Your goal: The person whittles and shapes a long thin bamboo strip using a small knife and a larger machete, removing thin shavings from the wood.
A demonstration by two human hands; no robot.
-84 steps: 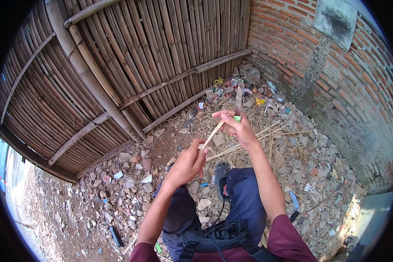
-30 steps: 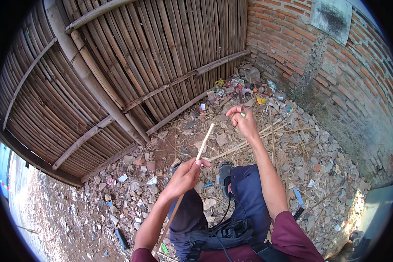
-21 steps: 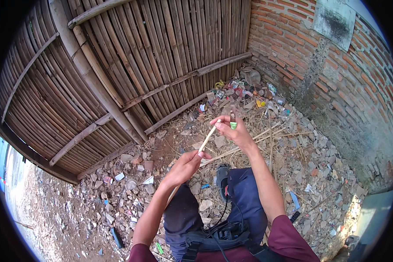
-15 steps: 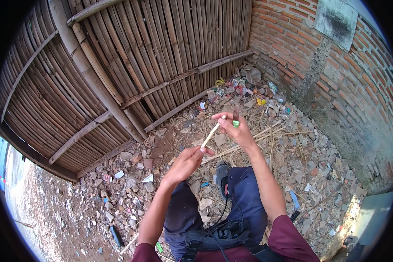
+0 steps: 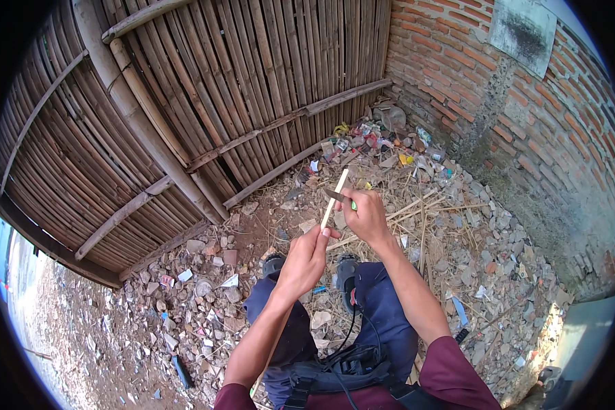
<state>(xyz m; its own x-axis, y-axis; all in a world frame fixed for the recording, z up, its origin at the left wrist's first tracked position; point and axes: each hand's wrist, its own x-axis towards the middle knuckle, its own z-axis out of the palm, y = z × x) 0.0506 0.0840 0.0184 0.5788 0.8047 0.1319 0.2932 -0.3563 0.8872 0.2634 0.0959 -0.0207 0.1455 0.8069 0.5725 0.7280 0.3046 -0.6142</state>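
My left hand [image 5: 305, 258] is closed on the lower end of a pale bamboo stick [image 5: 334, 198], which slants up and slightly right. My right hand [image 5: 366, 217] grips a knife [image 5: 337, 196] by its handle, of which only a bit of green shows. The dark blade points left and lies across the stick near its upper part. The fingers of the right hand hide most of the handle. Both hands are out in front of my knees, above the littered ground.
A bamboo slat wall [image 5: 253, 82] stands ahead and left, meeting a brick wall [image 5: 451, 61] on the right. Rubbish [image 5: 383, 137] is heaped in their corner. Long thin bamboo strips [image 5: 410, 210] lie on the stony ground beyond my right forearm. A dark bottle-like object [image 5: 182, 372] lies lower left.
The knife has swung from pointing upward to lying across the stick. My right hand has let go of the stick's upper end, and the stick now stands steeper.
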